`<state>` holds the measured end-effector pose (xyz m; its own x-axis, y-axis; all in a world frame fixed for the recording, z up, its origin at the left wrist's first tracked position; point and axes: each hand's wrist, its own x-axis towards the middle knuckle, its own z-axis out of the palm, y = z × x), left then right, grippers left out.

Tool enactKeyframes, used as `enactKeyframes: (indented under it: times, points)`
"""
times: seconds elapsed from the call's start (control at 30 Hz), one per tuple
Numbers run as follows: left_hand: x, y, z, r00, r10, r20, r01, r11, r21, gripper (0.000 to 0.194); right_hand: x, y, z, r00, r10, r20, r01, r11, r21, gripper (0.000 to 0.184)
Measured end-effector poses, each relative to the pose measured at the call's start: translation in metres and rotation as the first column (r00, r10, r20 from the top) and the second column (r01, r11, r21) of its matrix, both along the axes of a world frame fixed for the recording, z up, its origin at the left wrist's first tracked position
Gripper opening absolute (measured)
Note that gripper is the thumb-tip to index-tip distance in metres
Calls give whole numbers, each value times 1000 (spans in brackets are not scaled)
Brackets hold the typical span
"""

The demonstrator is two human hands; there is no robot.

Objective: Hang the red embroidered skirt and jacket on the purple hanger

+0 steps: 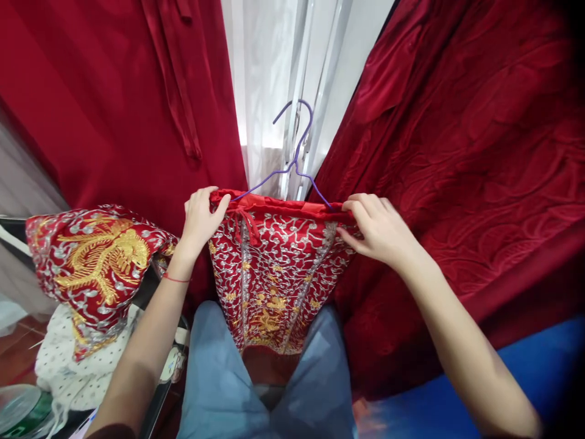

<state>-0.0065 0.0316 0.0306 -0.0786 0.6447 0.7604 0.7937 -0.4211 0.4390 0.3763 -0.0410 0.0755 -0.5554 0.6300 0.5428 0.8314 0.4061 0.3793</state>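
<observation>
A red skirt (274, 268) with silver and gold embroidery hangs down between my knees, its gathered waistband at the top. My left hand (203, 216) pinches the left end of the waistband, beside a small red tie. At the right end, my right hand (377, 228) grips the band between thumb and fingers. A purple wire hanger (297, 155) rises from inside the waist, its shoulders tucked into the opening and its hook pointing up. The lower corners of the hanger are hidden by the cloth.
Red curtains (114, 110) hang on the left, and dark red velvet cloth (461, 164) on the right. White poles (297, 73) stand behind the hanger. At left, an embroidered red garment (105, 262) lies over a dotted white cloth (68, 360), near a clear container (25, 408). Blue material (457, 402) is lower right.
</observation>
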Motion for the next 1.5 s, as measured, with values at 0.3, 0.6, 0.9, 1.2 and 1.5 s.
enactKeyframes:
  times: [0.3,0.6,0.9,1.2,1.5]
  points:
    - [-10,7,-1,990,-57,131,47,996,80,25,29,1,-9,936,210,-283,-247,964,-99,28]
    - [3,11,-3,964,-165,208,178,983,-45,30,18,12,-30,931,18,-364,17,995,93,32]
    - [-41,-66,-35,986,123,-112,-126,992,-22,67,-59,14,-65,892,-161,-423,254,951,176,66]
    - [-157,-150,-81,826,540,-163,-556,732,-394,120,-126,-5,-65,888,-138,-438,192,978,81,77]
    - [-126,-189,32,813,422,-400,-552,777,-303,44,-206,-52,-58,961,94,-258,-119,990,-81,83]
